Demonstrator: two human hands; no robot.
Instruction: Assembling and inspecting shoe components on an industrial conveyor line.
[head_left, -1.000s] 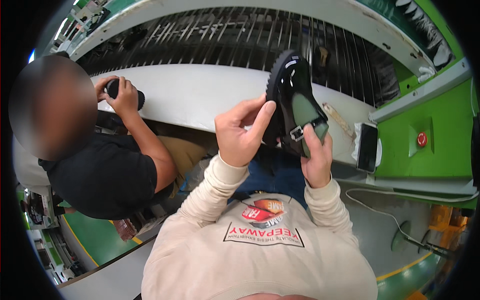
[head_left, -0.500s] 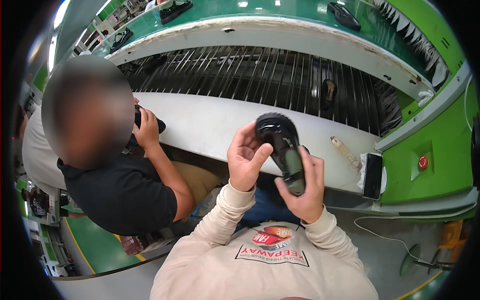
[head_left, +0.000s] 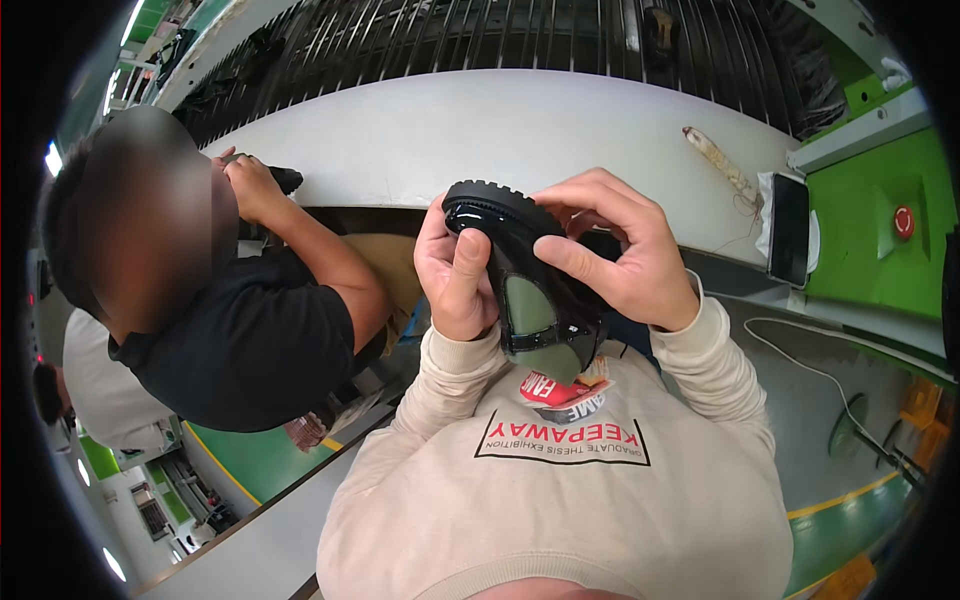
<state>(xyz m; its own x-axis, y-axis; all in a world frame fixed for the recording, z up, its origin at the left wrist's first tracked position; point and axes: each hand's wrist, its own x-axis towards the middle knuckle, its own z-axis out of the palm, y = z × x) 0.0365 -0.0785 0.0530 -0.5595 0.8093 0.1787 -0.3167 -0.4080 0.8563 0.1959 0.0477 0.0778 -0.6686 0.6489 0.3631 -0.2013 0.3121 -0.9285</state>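
Observation:
A glossy black shoe [head_left: 520, 225] with a ridged sole edge and green inner lining is held up in front of my chest. Its ridged toe end points away from me and its green opening faces my body. My left hand [head_left: 455, 275] is closed round the shoe's left side, thumb along the upper and fingers mostly hidden behind. On the other side, my right hand [head_left: 625, 250] grips the shoe with bent fingers near the sole edge and the thumb against the black upper.
Beyond my hands runs a white bench [head_left: 450, 120], with a metal roller rack [head_left: 450, 40] behind it. A wrapped-handle tool [head_left: 715, 158] and a phone [head_left: 789, 230] lie at right, beside a green machine panel with a red button [head_left: 903, 223]. At left sits a co-worker [head_left: 250, 340] holding a dark shoe [head_left: 285, 180].
The view has tipped down toward my body. The shoe has turned, bringing its ridged sole edge and green opening into sight. My right hand has shifted from the heel end to nearer the toe.

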